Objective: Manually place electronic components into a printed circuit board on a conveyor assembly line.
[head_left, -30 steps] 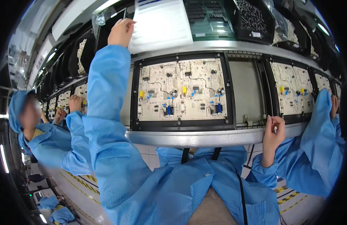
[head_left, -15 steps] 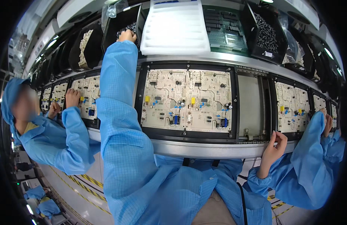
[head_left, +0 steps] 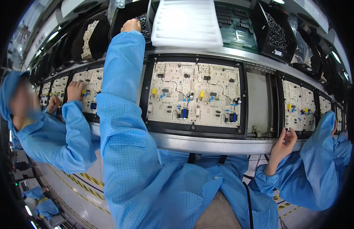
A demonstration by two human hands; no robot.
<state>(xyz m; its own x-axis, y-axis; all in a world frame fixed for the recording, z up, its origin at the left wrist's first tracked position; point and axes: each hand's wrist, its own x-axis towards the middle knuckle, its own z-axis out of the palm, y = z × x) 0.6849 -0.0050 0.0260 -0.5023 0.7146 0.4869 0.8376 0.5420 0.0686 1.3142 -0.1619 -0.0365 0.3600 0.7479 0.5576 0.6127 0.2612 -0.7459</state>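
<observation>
The left hand (head_left: 131,26) is at a black bin (head_left: 117,22) of small black components (head_left: 143,23).
This hand is curled, but its fingertips are hidden, so I cannot tell what it grips. The right hand (head_left: 284,144), fingers bent, is near the metal rail (head_left: 207,145); its grip is also not clear. Two populated circuit boards (head_left: 171,100) lie in a black frame (head_left: 219,132).

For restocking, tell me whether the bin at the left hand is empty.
Not empty: black parts show in the black bin at the left hand. Cannot tell how full.
</observation>
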